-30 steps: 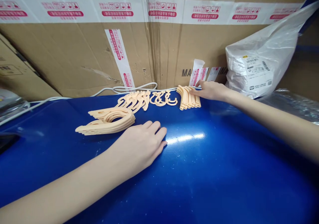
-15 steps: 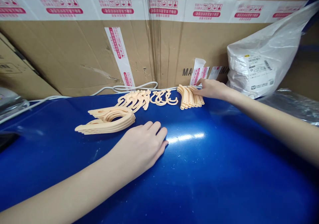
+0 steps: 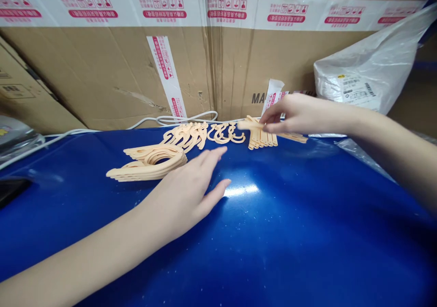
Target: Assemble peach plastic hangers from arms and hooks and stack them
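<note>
My right hand (image 3: 297, 115), at the back right of the table, pinches a beige plastic hanger arm (image 3: 294, 137) between thumb and fingers. It is lifted just above a row of similar hanger arms (image 3: 262, 139). Over the middle of the table, my left hand (image 3: 187, 191) has its thumb and fingers apart and holds nothing. Left of the row lie several beige hanger hooks (image 3: 221, 136) and a bunch of curved hanger pieces (image 3: 186, 134). A stack of nested hanger parts (image 3: 146, 174) sits beyond my left wrist.
Large cardboard boxes (image 3: 112, 61) stand along the back of the blue table (image 3: 273, 234). A white cable (image 3: 143, 124) runs along that edge. At the back right is a white plastic bag (image 3: 362, 75) with a label. Something dark (image 3: 12, 191) lies at the left edge.
My right hand has lifted a hanger arm from the row and turned it crosswise. My left hand has opened from a loose curl, its fingers now stretched toward the hooks.
</note>
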`<state>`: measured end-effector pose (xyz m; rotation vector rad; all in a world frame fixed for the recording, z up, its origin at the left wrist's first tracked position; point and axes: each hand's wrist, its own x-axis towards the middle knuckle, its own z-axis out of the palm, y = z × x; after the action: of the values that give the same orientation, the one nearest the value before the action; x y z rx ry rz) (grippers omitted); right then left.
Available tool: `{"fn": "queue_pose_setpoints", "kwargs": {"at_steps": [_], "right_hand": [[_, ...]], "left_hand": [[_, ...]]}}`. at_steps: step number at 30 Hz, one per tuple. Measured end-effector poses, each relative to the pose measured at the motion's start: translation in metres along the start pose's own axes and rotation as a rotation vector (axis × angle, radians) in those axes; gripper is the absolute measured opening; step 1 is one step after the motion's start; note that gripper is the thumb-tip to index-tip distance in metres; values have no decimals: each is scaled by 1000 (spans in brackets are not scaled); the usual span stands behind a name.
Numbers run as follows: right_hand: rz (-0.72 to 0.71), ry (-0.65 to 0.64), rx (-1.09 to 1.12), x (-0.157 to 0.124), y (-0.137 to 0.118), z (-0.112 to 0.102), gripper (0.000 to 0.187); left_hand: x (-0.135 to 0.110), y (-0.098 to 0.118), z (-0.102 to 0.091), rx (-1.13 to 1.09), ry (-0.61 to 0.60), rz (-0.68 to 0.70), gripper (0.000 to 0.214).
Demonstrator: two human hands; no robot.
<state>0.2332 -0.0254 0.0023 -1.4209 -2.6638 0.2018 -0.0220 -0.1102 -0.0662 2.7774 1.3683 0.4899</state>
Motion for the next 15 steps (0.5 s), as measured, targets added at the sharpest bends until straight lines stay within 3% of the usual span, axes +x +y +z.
{"fn": "queue_pose_setpoints", "kwargs": {"at_steps": [3, 5, 10, 15], "right_hand": [[-93, -139, -7, -11, -30, 12, 17], [-187, -167, 2, -15, -47, 23, 12], [-268, -190, 24, -22, -68, 40, 8], [-264, -249, 65, -25, -72, 45, 10]], "left_hand": [[1, -6, 1, -69, 109, -35, 55], [2, -7, 1, -115, 120, -29, 51], [0, -5, 0, -185, 25, 16, 19], [-4, -2, -2, -180, -99, 64, 13]]}}
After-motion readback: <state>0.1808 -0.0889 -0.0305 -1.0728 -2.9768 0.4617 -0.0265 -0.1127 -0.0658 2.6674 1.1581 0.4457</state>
